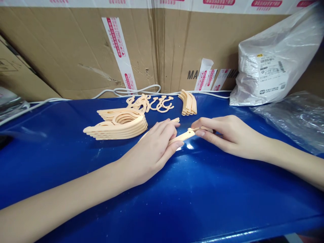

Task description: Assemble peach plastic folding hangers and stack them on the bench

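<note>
My left hand is closed around a cream plastic hanger arm, which sticks out to the right past the thumb. A cream tip also shows beyond its fingers. My right hand pinches a thin cream hanger piece against the arm's holed end; the fingers hide most of that piece, so its full shape cannot be made out. To the left lies a stack of folded cream hangers. Loose hanger hooks are scattered behind my hands, beside a bundle of curved hanger arms.
A glossy blue tabletop lies under everything. Cardboard boxes wall off the back, with a white cable along their foot. At the right stand a white plastic mailing bag and crumpled clear plastic.
</note>
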`<state>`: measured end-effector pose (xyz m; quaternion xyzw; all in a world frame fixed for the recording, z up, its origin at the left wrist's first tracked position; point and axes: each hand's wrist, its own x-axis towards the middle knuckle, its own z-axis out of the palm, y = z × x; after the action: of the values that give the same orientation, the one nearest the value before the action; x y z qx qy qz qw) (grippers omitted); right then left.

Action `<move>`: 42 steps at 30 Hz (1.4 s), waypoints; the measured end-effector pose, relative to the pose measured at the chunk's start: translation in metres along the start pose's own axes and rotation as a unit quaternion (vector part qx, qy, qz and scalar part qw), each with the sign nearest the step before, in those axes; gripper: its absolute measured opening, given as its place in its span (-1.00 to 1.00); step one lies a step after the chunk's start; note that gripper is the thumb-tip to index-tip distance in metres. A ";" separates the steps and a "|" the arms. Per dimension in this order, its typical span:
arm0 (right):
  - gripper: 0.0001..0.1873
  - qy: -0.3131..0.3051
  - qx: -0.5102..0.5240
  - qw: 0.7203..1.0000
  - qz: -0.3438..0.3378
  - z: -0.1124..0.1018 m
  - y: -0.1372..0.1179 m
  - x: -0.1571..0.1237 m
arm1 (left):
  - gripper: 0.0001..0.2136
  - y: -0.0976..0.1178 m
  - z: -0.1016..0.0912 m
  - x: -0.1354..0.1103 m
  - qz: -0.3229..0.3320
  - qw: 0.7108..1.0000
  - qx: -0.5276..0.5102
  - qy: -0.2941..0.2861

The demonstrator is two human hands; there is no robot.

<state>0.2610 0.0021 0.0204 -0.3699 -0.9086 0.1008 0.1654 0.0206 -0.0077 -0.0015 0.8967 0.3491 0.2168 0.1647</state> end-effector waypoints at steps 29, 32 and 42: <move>-0.59 -0.017 -0.002 1.000 0.004 0.010 -0.002 0.001 | -0.72 -0.003 0.004 -0.001 0.057 0.997 0.059 0.005; -0.58 -0.005 -0.062 0.998 -0.019 0.012 -0.001 -0.001 | -0.72 -0.003 0.004 -0.002 0.061 0.996 0.061 0.003; -0.53 0.052 -0.200 0.975 -0.087 0.017 0.002 -0.003 | -0.67 -0.002 0.005 -0.002 0.066 0.996 0.058 0.000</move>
<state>0.2576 0.0007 0.0033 -0.3194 -0.9294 -0.1171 0.1430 0.0200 -0.0084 -0.0072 0.9258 0.3010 0.2065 0.0981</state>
